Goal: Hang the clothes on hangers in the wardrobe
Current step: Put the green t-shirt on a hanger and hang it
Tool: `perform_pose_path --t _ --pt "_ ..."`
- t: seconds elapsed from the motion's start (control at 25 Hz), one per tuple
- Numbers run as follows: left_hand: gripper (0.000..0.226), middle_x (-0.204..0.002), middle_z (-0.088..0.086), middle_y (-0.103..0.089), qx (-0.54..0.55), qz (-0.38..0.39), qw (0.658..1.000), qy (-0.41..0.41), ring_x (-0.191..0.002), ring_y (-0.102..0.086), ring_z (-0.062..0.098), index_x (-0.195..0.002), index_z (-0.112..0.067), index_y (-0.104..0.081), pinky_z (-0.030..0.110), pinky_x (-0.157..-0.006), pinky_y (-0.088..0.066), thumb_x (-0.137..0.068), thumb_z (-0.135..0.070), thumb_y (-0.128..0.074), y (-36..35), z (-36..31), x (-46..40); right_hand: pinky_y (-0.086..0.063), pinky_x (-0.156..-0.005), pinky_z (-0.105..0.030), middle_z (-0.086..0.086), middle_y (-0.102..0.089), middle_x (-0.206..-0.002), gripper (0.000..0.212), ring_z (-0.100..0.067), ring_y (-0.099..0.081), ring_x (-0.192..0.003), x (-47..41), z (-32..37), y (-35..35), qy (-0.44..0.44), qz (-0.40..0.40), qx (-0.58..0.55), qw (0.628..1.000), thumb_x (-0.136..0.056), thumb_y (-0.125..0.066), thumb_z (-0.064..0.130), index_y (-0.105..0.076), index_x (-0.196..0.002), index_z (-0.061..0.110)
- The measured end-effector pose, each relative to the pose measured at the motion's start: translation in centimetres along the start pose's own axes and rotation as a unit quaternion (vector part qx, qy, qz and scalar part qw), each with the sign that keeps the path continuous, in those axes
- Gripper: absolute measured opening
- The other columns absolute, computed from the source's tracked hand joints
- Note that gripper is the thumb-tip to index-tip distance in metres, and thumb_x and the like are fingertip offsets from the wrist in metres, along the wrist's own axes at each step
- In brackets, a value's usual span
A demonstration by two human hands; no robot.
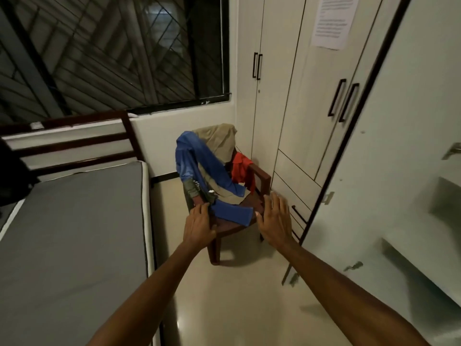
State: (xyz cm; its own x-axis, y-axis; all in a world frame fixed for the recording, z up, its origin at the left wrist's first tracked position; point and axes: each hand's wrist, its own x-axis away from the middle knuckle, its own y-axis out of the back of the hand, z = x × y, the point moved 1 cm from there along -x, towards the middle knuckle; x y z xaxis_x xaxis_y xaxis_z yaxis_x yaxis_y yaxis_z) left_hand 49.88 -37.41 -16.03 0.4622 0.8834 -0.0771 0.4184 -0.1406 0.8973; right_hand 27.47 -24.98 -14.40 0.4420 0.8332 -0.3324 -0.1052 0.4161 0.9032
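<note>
The built-in wardrobe [294, 101] fills the right-hand wall, its cream doors all closed and a printed sheet [333, 21] taped high on one of them. No hangers show anywhere. To the left runs a bed with a bare grey mattress [74, 233] and a dark wooden headboard under a barred window [112, 51].

Between bed and wardrobe, in the corner, stands a dark wooden armchair [262, 178] heaped with the clothes. A beige garment [219, 141] is draped over the chair back, a red one [239, 168] lies against the far armrest, and a blue long-sleeved top [199, 158] runs diagonally from the upper left of the back down across the seat. One blue sleeve [234, 214] ends at the front edge of the seat, its long axis pointing from left to right and slightly toward the person.

That sleeve lies directly between the two hands, just ahead of both. The left hand [198, 226] is nearer: its fingers curl at the sleeve's left end by the chair's front corner, though whether they pinch cloth or only touch it cannot be told. The right hand [273, 218] is released, fingers spread and straight, hovering palm-down beside the cuff and holding nothing. Both arms reach forward, nearly straight, converging on the seat.

Judging by this, the first garment has yet to be lifted.
</note>
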Motion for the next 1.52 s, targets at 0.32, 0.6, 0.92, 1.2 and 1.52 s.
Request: perform_pose_path --t 0.32,0.6,0.92,1.2,1.52 --pt "0.051 -0.128 0.005 -0.059 0.019 0.03 0.999 0.019 -0.119 -0.054 0.026 -0.13 -0.019 -0.053 0.037 -0.099 -0.046 -0.085 -0.038 -0.07 1.6 7.6 -6.1 -0.048 -0.106 -0.05 -0.02 -0.052 -0.146 0.063 -0.035 -0.051 -0.133 -7.9 7.5 -8.6 -0.019 0.049 -0.005 0.999 -0.097 -0.061 0.045 -0.048 -0.144 0.005" --pt "0.06 -0.144 0.006 -0.052 0.002 0.076 0.996 0.045 -0.132 -0.048 0.024 -0.142 -0.017 -0.046 0.034 -0.107 -0.043 -0.089 -0.034 -0.069 -1.6 12.8 -14.1 -0.055 -0.092 -0.047 -0.02 -0.063 -0.127 0.058 -0.036 -0.063 -0.114 -14.0 9.5 -16.9 -0.038 0.094 -0.014 0.995 -0.087 -0.077 0.035 -0.06 -0.13 0.001" --pt "0.066 -0.15 0.008 -0.049 -0.011 0.13 0.988 0.085 -0.135 -0.048 0.026 -0.15 -0.016 -0.04 0.037 -0.11 -0.043 -0.094 -0.04 -0.065 -7.2 18.3 -27.6 -0.051 -0.101 -0.05 -0.02 -0.058 -0.134 0.056 -0.037 -0.056 -0.122 -24.8 9.9 -31.1 -0.091 0.187 -0.043 0.977 -0.095 -0.066 0.035 -0.053 -0.139 0.002" --pt "0.053 -0.138 0.01 -0.057 0.009 0.178 0.979 0.098 -0.124 -0.054 0.029 -0.139 -0.014 -0.049 0.038 -0.1 -0.047 -0.095 -0.041 -0.063 -11.2 21.6 -37.4 -0.044 -0.105 -0.045 -0.016 -0.059 -0.135 0.049 -0.034 -0.054 -0.125 -32.2 11.7 -39.4 -0.167 0.288 -0.114 0.936 -0.105 -0.051 0.036 -0.051 -0.143 0.005" --pt "0.043 -0.127 0.008 -0.059 0.013 0.253 0.966 0.044 -0.11 -0.059 0.028 -0.136 -0.019 -0.052 0.035 -0.086 -0.052 -0.097 -0.035 -0.059 -19.3 27.9 -47.3 -0.045 -0.091 -0.035 -0.013 -0.065 -0.122 0.042 -0.025 -0.061 -0.104 -38.0 13.6 -52.6 -0.449 0.412 -0.304 0.732 -0.11 -0.038 0.039 -0.062 -0.122 0.007"
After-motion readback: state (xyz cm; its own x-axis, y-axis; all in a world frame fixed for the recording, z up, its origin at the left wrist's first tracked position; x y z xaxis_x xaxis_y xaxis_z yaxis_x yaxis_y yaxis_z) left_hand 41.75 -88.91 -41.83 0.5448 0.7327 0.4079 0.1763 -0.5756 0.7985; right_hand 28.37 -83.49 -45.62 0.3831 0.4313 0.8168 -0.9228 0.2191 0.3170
